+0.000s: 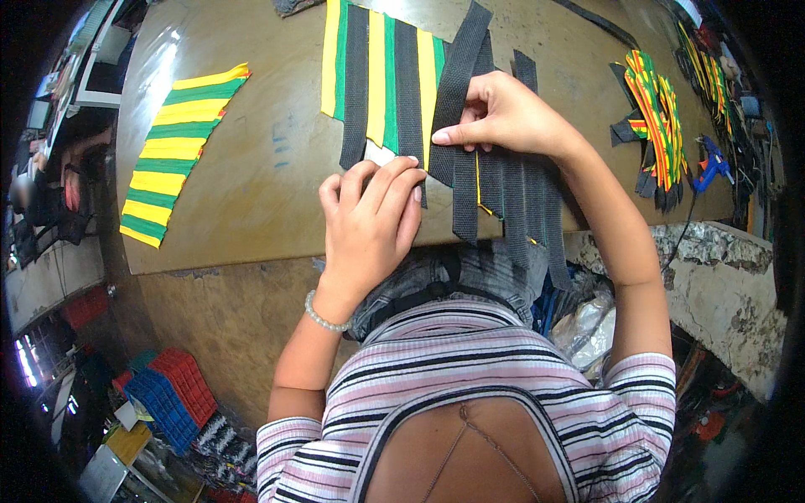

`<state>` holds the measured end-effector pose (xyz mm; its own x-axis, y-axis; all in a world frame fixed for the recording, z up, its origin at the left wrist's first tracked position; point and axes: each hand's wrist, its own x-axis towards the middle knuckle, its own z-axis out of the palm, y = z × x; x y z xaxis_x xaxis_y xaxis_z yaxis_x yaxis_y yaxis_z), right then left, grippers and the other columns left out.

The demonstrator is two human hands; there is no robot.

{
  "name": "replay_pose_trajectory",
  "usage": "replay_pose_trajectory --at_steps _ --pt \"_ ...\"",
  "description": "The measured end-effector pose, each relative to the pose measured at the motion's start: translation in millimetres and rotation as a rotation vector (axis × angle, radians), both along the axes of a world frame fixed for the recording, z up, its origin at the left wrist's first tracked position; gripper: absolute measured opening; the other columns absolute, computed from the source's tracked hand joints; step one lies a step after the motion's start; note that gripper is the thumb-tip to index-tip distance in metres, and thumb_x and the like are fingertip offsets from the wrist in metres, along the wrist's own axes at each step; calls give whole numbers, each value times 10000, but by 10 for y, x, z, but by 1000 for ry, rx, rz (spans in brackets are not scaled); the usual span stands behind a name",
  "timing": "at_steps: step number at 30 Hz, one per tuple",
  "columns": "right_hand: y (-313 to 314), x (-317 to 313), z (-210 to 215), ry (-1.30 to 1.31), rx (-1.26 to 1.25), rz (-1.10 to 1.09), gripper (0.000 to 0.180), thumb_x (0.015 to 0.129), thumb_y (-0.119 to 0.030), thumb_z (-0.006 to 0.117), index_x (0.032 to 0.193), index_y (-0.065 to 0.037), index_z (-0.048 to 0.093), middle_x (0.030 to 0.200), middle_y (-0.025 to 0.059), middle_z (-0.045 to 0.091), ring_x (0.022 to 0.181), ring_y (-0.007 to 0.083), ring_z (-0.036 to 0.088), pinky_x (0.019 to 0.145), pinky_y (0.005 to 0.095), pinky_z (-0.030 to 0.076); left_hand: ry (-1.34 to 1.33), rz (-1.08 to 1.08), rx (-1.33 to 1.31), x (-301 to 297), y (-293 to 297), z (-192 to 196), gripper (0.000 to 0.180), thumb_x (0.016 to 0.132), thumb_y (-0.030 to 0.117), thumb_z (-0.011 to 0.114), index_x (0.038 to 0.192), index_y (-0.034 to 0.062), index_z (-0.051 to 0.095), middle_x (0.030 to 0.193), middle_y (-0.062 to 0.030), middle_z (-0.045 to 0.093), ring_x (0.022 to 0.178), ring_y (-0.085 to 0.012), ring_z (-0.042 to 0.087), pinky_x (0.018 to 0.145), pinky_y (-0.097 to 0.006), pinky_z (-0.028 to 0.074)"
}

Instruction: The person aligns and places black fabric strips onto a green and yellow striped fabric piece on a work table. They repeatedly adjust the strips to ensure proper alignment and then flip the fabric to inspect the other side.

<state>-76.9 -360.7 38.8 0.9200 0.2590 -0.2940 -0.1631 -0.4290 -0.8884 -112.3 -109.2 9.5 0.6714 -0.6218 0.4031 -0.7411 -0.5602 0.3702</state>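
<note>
In front of me on the table is a striped panel (377,75) made of yellow, green and black strips set side by side. My right hand (507,117) pinches a black webbing strap (463,63) between thumb and fingers; the strap slants across the panel's right part. My left hand (373,210) is closed at the panel's near edge, fingers bent together on the lower end of another black webbing strap (408,109). A small whitish patch (380,156) shows beside those fingertips. More black straps (513,193) lie under and beside my right hand, their ends hanging over the near table edge.
A separate yellow and green striped panel (172,155) lies on the table (260,193) to the left. At the right are a bundle of multicoloured strips (658,117) and a blue glue gun (713,163) with a cord. Folded blue and red woven goods (172,398) sit below left.
</note>
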Motion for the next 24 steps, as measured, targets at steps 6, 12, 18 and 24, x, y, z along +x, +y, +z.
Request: replay_pose_trajectory --at_steps 6,12,18,24 --pt "-53 68 -93 -98 -71 -4 420 823 -313 876 737 9 620 626 61 644 569 99 620 527 264 503 170 -63 -107 19 84 0 384 809 162 782 1183 112 706 1239 -44 675 1158 -275 576 1021 -434 414" --pt "-100 92 -87 -52 45 39 353 833 -282 872 810 6 670 652 25 649 579 81 600 540 245 490 184 -90 -93 52 114 -11 441 781 164 796 1206 87 705 1291 -65 658 1187 -301 572 1026 -434 439" --pt "-71 85 -130 -38 205 26 343 821 -294 881 865 2 713 672 -16 627 618 49 541 552 238 443 148 -69 -51 14 71 -11 473 790 163 778 1245 76 682 1319 -60 650 1193 -301 567 1023 -431 437" --pt "-44 83 -155 -121 -80 31 430 778 -347 904 746 -7 643 645 -4 592 609 77 512 544 272 426 172 -102 -18 47 82 73 499 781 187 806 1248 66 677 1329 -69 643 1211 -311 563 1056 -449 438"
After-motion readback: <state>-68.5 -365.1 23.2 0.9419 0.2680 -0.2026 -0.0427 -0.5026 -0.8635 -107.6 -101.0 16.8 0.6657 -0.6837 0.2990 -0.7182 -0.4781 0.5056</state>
